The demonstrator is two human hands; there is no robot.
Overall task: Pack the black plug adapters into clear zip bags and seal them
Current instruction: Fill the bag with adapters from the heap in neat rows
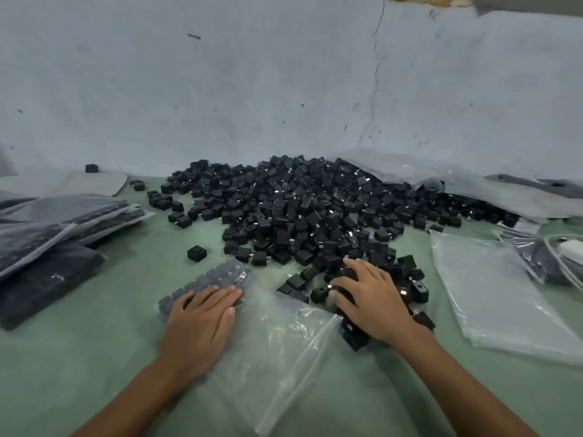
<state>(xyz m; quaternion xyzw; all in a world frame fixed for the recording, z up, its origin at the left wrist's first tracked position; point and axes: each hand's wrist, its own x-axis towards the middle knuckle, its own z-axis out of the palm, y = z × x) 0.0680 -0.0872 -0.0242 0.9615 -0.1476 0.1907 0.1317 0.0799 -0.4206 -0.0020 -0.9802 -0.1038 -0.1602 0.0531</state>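
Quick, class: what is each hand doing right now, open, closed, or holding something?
Left hand: open, fingers flat, pressing on the partly filled zip bag.
Right hand: open, fingers spread over loose black adapters; no clear grip visible.

Adapter pile point(303, 212) behind zip bag point(277, 335) — filled bags point(63, 216) left.

a: the small black plastic cube adapters in the heap point(303, 212) look matt, with small shiny metal prongs glinting here and there.
b: the clear plastic zip bag point(277, 339) is glossy and creased. the pale green tabletop point(94, 373) looks like matt cloth.
a: the stacked hazy plastic bags of adapters point(56, 222) at the left are duller. the grey wall point(220, 89) is rough, cracked and scuffed.
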